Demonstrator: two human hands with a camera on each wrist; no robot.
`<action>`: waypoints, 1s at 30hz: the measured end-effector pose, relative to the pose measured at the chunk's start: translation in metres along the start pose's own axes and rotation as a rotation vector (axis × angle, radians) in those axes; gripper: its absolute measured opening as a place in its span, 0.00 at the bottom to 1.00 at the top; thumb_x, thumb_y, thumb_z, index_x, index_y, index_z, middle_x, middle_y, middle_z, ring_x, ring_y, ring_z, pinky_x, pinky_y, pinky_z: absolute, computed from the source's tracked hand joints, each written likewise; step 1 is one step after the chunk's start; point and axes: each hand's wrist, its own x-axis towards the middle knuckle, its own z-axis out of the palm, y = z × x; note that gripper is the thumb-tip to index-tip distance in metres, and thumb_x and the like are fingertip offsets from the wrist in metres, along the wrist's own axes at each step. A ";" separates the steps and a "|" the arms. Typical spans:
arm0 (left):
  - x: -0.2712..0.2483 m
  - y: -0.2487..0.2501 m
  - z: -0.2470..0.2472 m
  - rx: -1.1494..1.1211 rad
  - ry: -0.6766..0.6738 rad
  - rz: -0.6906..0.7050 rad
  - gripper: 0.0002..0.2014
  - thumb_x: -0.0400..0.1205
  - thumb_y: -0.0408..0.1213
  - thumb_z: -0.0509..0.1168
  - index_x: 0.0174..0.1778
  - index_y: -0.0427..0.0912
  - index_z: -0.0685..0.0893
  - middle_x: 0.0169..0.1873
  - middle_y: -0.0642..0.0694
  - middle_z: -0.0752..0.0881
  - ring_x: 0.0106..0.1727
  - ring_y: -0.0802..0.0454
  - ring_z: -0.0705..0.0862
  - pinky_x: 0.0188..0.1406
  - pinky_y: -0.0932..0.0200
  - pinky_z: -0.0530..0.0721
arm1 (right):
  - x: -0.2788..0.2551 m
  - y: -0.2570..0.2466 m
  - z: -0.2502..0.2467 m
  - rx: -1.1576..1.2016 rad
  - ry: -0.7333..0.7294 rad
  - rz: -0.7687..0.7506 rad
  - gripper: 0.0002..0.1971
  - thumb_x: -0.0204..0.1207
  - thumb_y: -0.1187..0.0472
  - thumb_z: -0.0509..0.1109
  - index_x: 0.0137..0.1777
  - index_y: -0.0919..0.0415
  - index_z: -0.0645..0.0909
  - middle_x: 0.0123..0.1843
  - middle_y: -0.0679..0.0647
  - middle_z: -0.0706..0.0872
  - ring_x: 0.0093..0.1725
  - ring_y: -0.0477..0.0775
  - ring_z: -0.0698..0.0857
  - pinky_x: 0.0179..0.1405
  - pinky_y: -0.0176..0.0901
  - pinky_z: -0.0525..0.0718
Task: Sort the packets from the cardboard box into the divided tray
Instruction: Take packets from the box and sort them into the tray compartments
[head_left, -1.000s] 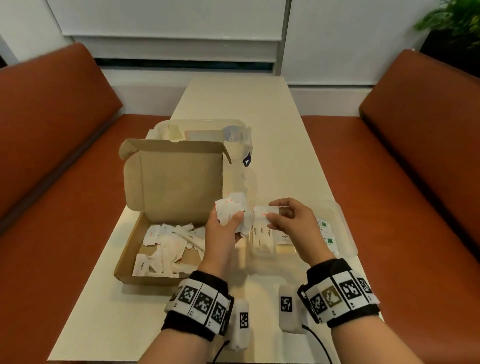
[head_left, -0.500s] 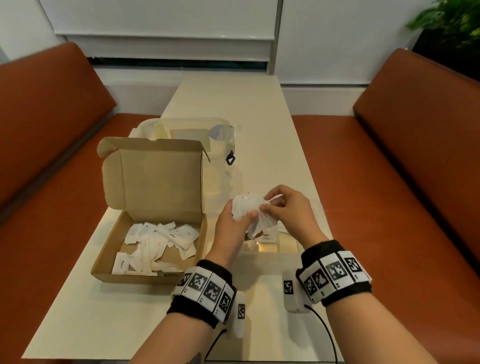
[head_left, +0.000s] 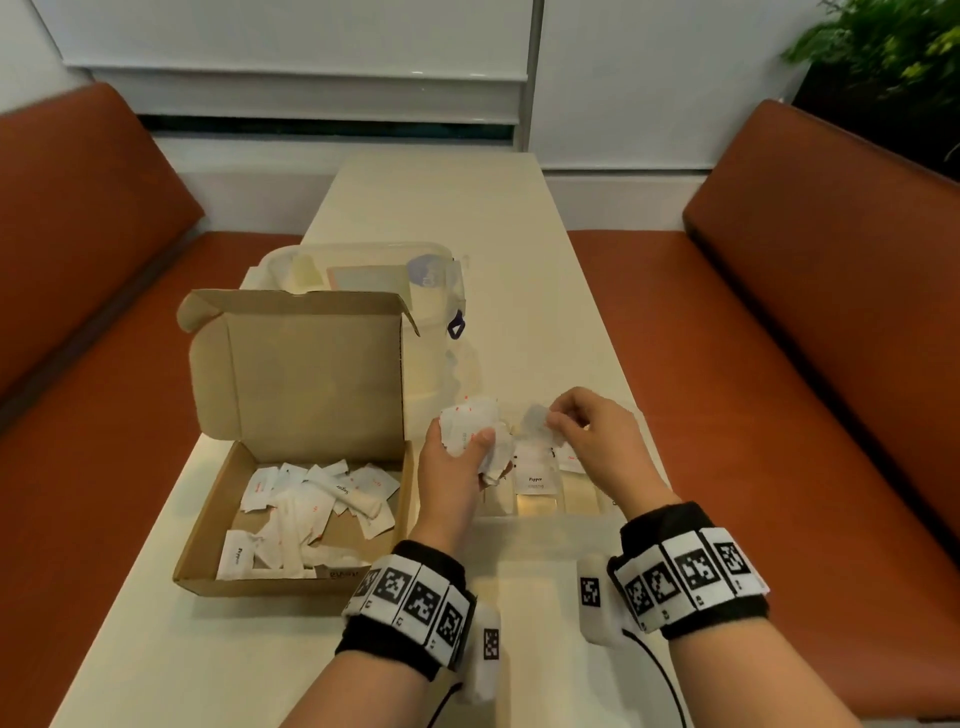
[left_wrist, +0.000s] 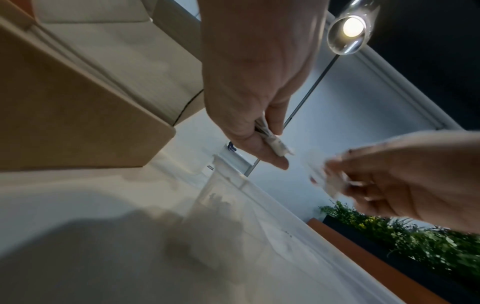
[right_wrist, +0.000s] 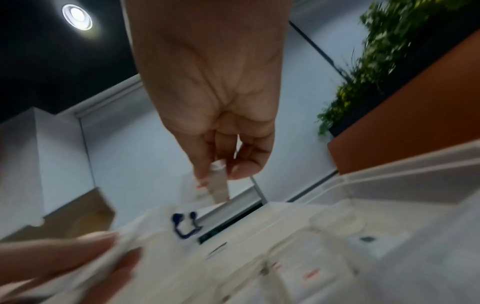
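My left hand (head_left: 457, 457) grips a bunch of white packets (head_left: 475, 428) just right of the open cardboard box (head_left: 291, 519), which holds several more packets (head_left: 311, 504). In the left wrist view the bunch (left_wrist: 272, 139) sticks out between thumb and fingers. My right hand (head_left: 587, 436) pinches a single white packet (head_left: 537, 423) above the clear divided tray (head_left: 545, 499). The right wrist view shows that packet (right_wrist: 218, 183) hanging from the fingertips over the tray (right_wrist: 389, 185). A packet marked Pepper (head_left: 535, 475) lies in one tray compartment.
A clear plastic container (head_left: 374, 275) stands behind the box's raised lid (head_left: 296, 364). The narrow cream table (head_left: 519, 260) runs between two orange benches (head_left: 805, 364). A plant (head_left: 893, 47) stands at the far right.
My right hand has pulled one packet away from the left hand's bunch and moved right, over the tray. The view has shifted, so the box sits further left.
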 end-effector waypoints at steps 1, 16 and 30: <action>0.003 -0.002 -0.002 -0.014 0.014 -0.010 0.18 0.81 0.32 0.68 0.66 0.43 0.77 0.60 0.40 0.85 0.62 0.41 0.83 0.65 0.36 0.80 | 0.004 0.004 -0.004 -0.086 0.017 0.010 0.04 0.80 0.62 0.67 0.45 0.60 0.82 0.40 0.52 0.87 0.39 0.49 0.83 0.40 0.34 0.81; 0.009 -0.011 -0.011 -0.033 -0.028 -0.064 0.17 0.82 0.32 0.66 0.67 0.42 0.77 0.57 0.42 0.86 0.58 0.44 0.86 0.56 0.46 0.87 | 0.031 0.050 0.009 -0.574 -0.208 0.074 0.06 0.76 0.63 0.70 0.47 0.56 0.88 0.47 0.53 0.89 0.54 0.55 0.83 0.53 0.43 0.82; 0.013 -0.016 -0.011 -0.011 -0.046 -0.042 0.19 0.81 0.31 0.67 0.68 0.40 0.76 0.59 0.40 0.85 0.61 0.43 0.84 0.65 0.36 0.80 | 0.021 0.065 0.020 -0.528 -0.150 0.070 0.07 0.72 0.69 0.67 0.40 0.57 0.83 0.40 0.52 0.87 0.43 0.52 0.83 0.37 0.39 0.77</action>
